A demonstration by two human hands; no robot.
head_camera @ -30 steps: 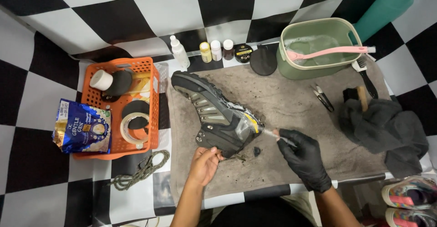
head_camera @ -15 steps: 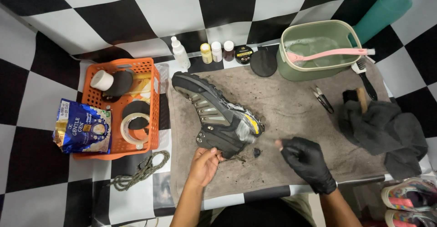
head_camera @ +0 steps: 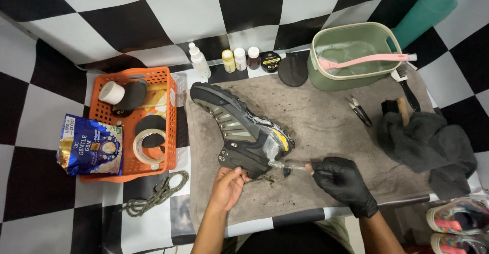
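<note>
1. An orange basket (head_camera: 133, 170) sits at the surface's left edge, with a blue bag (head_camera: 91, 144) against its left side and a coiled cord (head_camera: 155, 195) near the front edge.
2. The left hand (head_camera: 226, 188) is bare, its fingers (head_camera: 235, 173) pinching the heel of the boot (head_camera: 237, 129).
3. The boot lies on its side on the grey towel (head_camera: 326, 121), sole up, long axis running from the back-left toward the front-right.
4. The right hand (head_camera: 346, 182), in a black glove, has its fingers pressed together around a small brush (head_camera: 290, 166) touching the boot.
5. A green tub (head_camera: 351, 78) stands at the back right corner.
</note>
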